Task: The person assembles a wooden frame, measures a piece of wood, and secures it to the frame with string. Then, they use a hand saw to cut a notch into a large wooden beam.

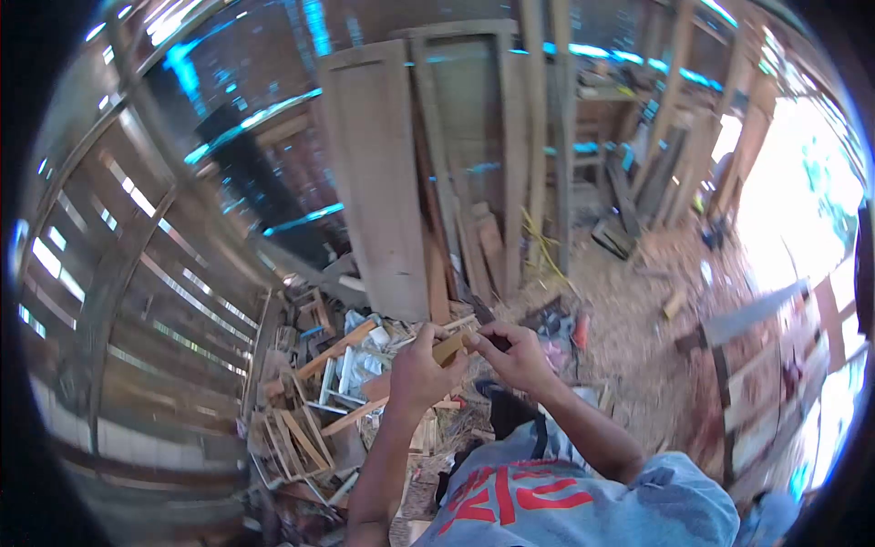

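Both of my hands are together in front of my body. My left hand (421, 376) is closed around a short yellowish-tan piece of wood (448, 349), with its end pointing toward the right hand. My right hand (521, 357) is closed, its thumb and fingertips at the near end of that piece. A dark, narrow, blade-like tool (483, 314) sticks up from the right hand's grip; its exact kind is hard to make out. Fingers cover part of both things.
Wooden door panels (378, 182) lean on the far wall. Broken wooden frames and scraps (296, 428) pile up at left. A handsaw (756, 313) rests by a wooden structure (761, 392) at right. Wood shavings (638, 301) cover the ground. Yellow strapping (544, 244) hangs near the posts.
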A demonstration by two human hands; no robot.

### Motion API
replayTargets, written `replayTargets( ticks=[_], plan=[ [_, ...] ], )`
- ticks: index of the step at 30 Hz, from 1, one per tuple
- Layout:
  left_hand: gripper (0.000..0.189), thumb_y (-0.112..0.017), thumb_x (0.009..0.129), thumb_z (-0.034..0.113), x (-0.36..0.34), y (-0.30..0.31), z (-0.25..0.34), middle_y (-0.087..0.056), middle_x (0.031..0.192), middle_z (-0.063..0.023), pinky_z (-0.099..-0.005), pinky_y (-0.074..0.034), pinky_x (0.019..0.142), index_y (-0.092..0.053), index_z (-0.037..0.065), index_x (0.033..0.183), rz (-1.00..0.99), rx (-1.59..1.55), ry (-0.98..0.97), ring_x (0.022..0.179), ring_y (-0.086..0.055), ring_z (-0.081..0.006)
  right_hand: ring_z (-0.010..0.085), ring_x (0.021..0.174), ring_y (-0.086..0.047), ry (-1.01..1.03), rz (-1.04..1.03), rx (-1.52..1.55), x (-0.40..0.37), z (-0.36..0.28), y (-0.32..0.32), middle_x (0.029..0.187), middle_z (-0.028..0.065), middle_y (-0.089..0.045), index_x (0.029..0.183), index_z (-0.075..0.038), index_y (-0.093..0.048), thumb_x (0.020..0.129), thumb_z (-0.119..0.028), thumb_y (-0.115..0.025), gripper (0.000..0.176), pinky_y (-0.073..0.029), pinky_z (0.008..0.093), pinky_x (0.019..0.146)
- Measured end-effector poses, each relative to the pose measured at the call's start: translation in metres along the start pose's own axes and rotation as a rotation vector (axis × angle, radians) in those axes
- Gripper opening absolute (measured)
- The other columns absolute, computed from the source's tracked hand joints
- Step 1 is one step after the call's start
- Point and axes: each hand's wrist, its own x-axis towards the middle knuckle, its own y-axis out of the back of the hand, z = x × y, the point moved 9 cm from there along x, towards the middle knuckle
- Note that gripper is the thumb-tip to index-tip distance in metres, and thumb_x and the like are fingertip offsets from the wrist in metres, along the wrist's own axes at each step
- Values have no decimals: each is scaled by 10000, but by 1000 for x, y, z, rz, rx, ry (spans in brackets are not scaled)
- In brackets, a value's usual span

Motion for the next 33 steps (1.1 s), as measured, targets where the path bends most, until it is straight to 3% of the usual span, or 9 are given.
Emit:
replayTargets(
  ticks=[4, 5, 8, 9, 11, 14, 22, 27, 33],
  plan=[
    [331, -762, 749, 231, -9, -30, 31, -707, 821, -172, -415, -557, 688, -596, 35, 957, -146, -66, -43, 775, -719, -329, 70, 689, -578, -123, 136, 5, -46, 3, 34, 778, 65, -704, 984, 8, -716, 944, -226, -695, 238, -473, 268, 622],
    [331, -763, 746, 225, -10, -39, 37, -705, 816, -171, -410, -556, 686, -597, 31, 957, -179, -115, -59, 770, -721, -320, 20, 672, -500, -88, 182, 15, -57, -2, 43, 731, -37, -625, 964, 8, -697, 963, -211, -677, 220, -410, 225, 586],
    [307, -762, 748, 169, -15, -64, 72, -687, 789, -152, -368, -534, 668, -598, 14, 956, -268, -146, -134, 739, -694, -247, 19, 671, -504, 4, 358, 47, -88, -12, 74, 733, -45, -614, 968, 8, -691, 965, -202, -674, 211, -409, 222, 584],
    [286, -758, 759, 138, -17, -73, 84, -673, 773, -130, -338, -518, 656, -601, 5, 959, -282, -168, -179, 715, -664, -195, 64, 683, -573, 34, 435, 42, -98, -11, 86, 758, 60, -688, 957, 0, -703, 941, -230, -701, 230, -462, 268, 609],
    [269, -748, 773, 101, -20, -89, 109, -656, 768, -98, -303, -503, 643, -594, -7, 966, -331, -198, -257, 687, -627, -135, 65, 674, -566, 21, 534, 26, -118, -13, 106, 751, 55, -685, 956, 1, -703, 938, -220, -705, 222, -455, 268, 601],
    [327, -775, 752, 202, -22, -125, 128, -697, 817, -170, -379, -541, 689, -587, 21, 948, -458, -328, -224, 768, -715, -275, 50, 632, -510, 40, 673, -2, -147, -12, 136, 682, 2, -625, 947, -6, -705, 930, -206, -716, 201, -419, 257, 570],
    [342, -761, 769, 190, -19, -184, 200, -689, 888, -188, -391, -535, 723, -577, 6, 993, -556, -271, -451, 819, -703, -313, 4, 666, -494, -26, 820, 19, -180, 5, 202, 772, -55, -620, 996, -2, -700, 968, -178, -679, 179, -388, 196, 570],
    [441, -790, 771, 200, -5, -240, 233, -649, 1088, -188, -421, -498, 817, -594, 25, 1125, -515, -152, -814, 986, -638, -364, 33, 651, -488, 16, 966, 26, -179, 33, 261, 673, -28, -599, 932, -10, -698, 953, -193, -688, 185, -434, 212, 667],
    [533, -766, 791, 154, 36, -379, 288, -639, 1121, -175, -435, -495, 848, -586, 34, 1278, -533, -109, -1042, 1016, -628, -365, 42, 687, -511, -47, 1096, 159, -177, 111, 388, 746, -21, -607, 964, 4, -691, 960, -184, -675, 189, -430, 237, 625]
  ],
)
